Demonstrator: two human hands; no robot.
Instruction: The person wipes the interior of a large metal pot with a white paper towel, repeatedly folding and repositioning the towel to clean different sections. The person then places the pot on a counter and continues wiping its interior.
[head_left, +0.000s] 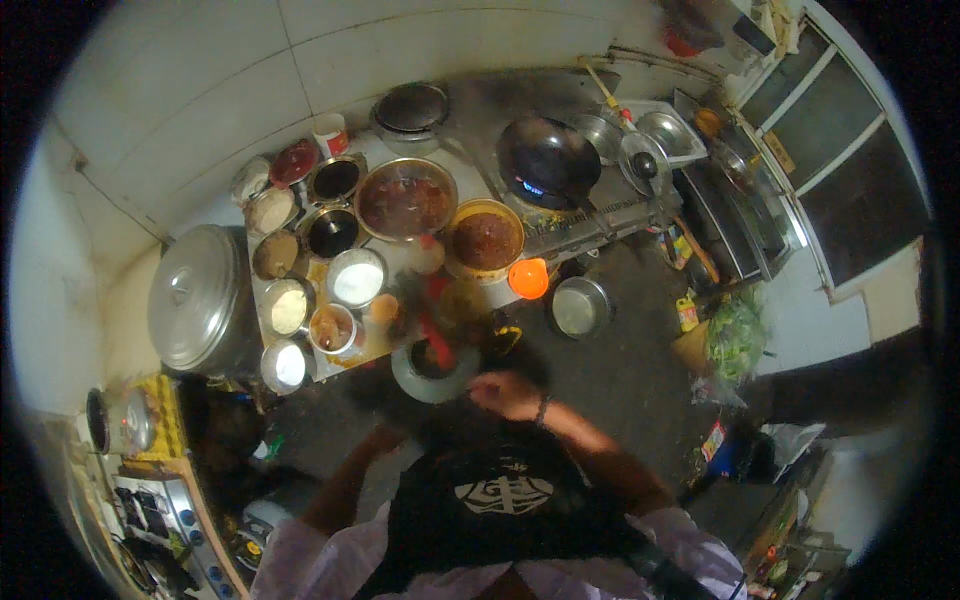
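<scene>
A pale round bowl (409, 386) with dark contents is in front of me, just off the near edge of the worktop. My right hand (510, 395), with a dark band at the wrist, is at the bowl's right rim, fingers curled. Blur hides whether those fingers grip it. My left hand (391, 437) is low and left of the bowl, in shadow, its fingers unclear. A blurred red shape (435, 341) crosses the bowl's far side. Beyond it, a large metal basin (409, 199) and a smaller pan (487, 236) hold reddish-brown food.
A black wok (549, 161) sits over a blue flame at the back right. Several seasoning containers crowd the worktop's left, beside a large lidded pot (196, 296). An orange scoop (529, 278) lies at the near edge. A metal pot (579, 307) and bagged greens (735, 337) are lower right.
</scene>
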